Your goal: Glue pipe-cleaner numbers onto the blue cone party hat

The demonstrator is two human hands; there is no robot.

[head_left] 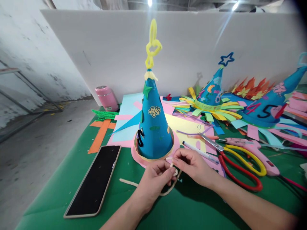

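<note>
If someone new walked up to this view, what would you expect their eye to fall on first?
Probably the tall blue paper cone hat near the middle of the picture, with its looped yellow fuzzy topper rising above it. Just in front, the left hand and right hand hold a thin cream fuzzy strip. To their right, the metal scissors with red and yellow handles stand out.

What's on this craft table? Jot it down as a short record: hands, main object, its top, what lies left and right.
Left hand: pinching a cream fuzzy strip
Right hand: pinching the same strip
Main object: blue cone hat, upright, pink brim
Top: looped yellow topper
Left: phone, dark screen
Right: scissors, pink glue gun
</note>
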